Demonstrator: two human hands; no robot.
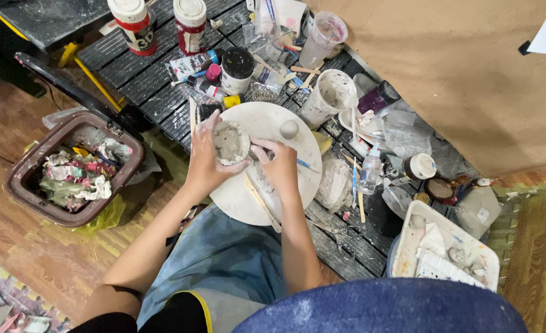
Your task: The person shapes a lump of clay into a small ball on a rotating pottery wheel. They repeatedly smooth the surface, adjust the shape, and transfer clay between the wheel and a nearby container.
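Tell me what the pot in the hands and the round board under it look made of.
Pot: wet grey clay, matte, uneven rim and smeared walls. Board: pale, flat disc, clay-stained; plaster or coated wood, hard to tell. Left hand cups the pot; right hand presses its side.

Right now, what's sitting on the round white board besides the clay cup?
On the round white board: a small clay ball, a wooden stick and clay smears. The left hand and right hand cover whatever lies beneath the clay cup.
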